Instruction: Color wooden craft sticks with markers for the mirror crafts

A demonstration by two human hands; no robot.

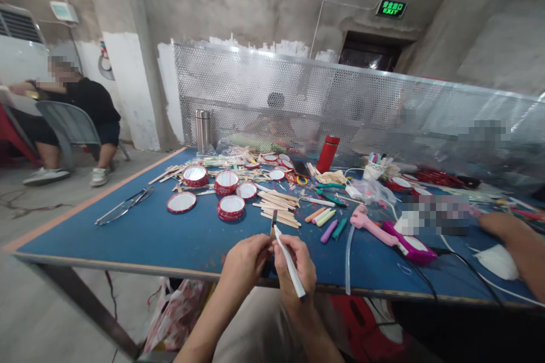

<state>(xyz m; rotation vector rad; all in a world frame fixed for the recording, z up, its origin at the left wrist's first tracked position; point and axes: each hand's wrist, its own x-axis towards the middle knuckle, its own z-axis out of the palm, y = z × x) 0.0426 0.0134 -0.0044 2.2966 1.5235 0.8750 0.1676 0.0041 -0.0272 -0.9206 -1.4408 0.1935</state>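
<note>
Near the table's front edge, my left hand (244, 261) pinches a narrow craft stick (273, 227) upright; its upper end looks dark green. My right hand (296, 272) is closed around a white marker pen (289, 261), its tip against or very close to the stick; I cannot tell which. Just beyond my hands lies a pile of pale wooden craft sticks (279, 204). To its left are several small round red-rimmed drums with white tops, one of them a drum (230, 207) near the pile.
Right of the sticks are coloured clay-like sticks (326, 216) and a pink glue gun (374, 228) with its cable. Glasses (124, 206) lie at left. A red bottle (327, 153) and steel flask (203, 130) stand before the mesh screen (255, 85). A co-worker's arm (517, 244) reaches in right.
</note>
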